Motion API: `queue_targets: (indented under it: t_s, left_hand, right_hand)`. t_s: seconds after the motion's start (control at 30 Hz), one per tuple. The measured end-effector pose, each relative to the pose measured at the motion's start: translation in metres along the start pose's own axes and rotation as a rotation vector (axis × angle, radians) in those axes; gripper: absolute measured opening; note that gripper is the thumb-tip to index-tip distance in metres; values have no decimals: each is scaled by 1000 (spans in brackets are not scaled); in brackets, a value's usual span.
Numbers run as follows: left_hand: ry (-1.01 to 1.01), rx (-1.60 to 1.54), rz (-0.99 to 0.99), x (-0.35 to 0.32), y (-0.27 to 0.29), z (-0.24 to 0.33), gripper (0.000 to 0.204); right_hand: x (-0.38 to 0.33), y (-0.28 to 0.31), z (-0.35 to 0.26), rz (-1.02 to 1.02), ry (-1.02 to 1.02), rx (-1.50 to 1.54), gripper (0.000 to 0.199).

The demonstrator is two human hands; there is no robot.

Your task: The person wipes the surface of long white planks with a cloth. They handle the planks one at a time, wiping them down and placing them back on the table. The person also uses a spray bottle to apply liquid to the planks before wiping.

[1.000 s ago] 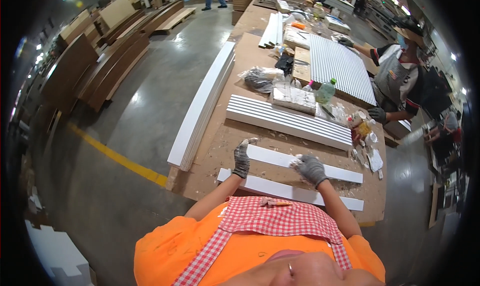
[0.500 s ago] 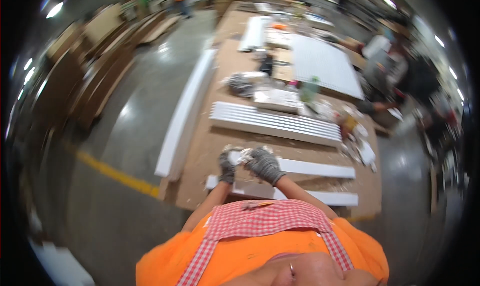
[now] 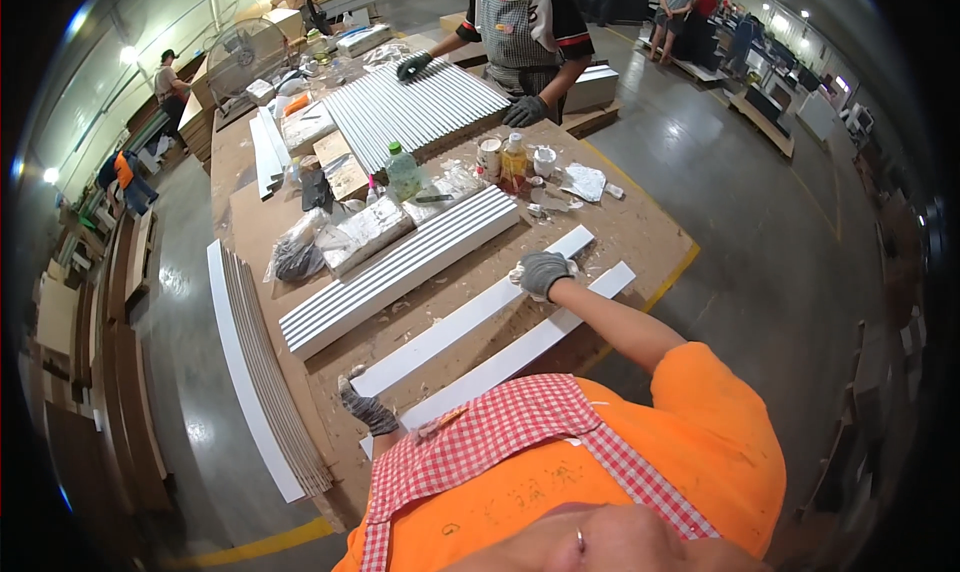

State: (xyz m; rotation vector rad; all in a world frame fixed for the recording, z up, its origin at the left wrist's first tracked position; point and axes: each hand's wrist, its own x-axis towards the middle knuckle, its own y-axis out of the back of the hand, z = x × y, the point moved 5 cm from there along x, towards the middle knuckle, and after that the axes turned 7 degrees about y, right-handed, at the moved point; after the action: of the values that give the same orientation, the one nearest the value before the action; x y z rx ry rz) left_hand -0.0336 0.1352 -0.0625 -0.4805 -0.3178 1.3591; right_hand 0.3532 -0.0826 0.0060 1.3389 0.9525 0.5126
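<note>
Two long white strips lie side by side on the brown worktable (image 3: 425,290). My left hand (image 3: 368,406), in a grey glove stained white at the fingertips, holds the left end of the farther white strip (image 3: 440,340). Toward that strip's right end, my gloved right hand (image 3: 546,272) presses down a crumpled whitish rag (image 3: 516,273), mostly hidden under the palm. Nearer my apron lies the second white strip (image 3: 500,362), with neither hand on it. Beyond both, a stack of white strips (image 3: 400,272) lies on the table.
Across the table a co-worker's gloved hands (image 3: 525,111) rest by a wide row of white strips (image 3: 410,112). Bottles (image 3: 404,170), an amber jar (image 3: 514,164), wrapped bundles (image 3: 366,234) and a plastic bag (image 3: 298,247) crowd the middle. More strips (image 3: 255,372) stand along the left edge.
My hands have moved apart: the right slid far along the strip to the right with the rag, the left stays at the left end. The view has turned, bringing the co-worker plainly into sight.
</note>
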Motion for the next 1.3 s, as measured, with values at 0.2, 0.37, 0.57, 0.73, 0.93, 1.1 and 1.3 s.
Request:
queue_targets:
  t_s: [0.2,0.37,0.57,0.73,0.93,1.1,1.3]
  left_hand:
    - [139,-34,47,-2,1,-10,37]
    - [148,-33,-1,-2,1,-10,38]
    - [146,-41,15,21,28,-34,38]
    - [69,40,79,16,16,-26,32]
    - [-53,130,41,12,14,-19,31]
    - [-105,202,7,15,11,-21,30]
    - [60,13,27,6,1,-18,32]
  right_hand:
    - [-6,8,-151,244,334,148,44]
    - [-46,39,-271,107,614,332,41]
    - [-83,58,-265,325,725,232,34]
    - [-49,8,-192,372,334,312,36]
    - [-33,8,-76,206,-44,159,37]
    - [-10,-13,-61,302,61,27,29]
    - [-26,1,-191,338,365,111,35]
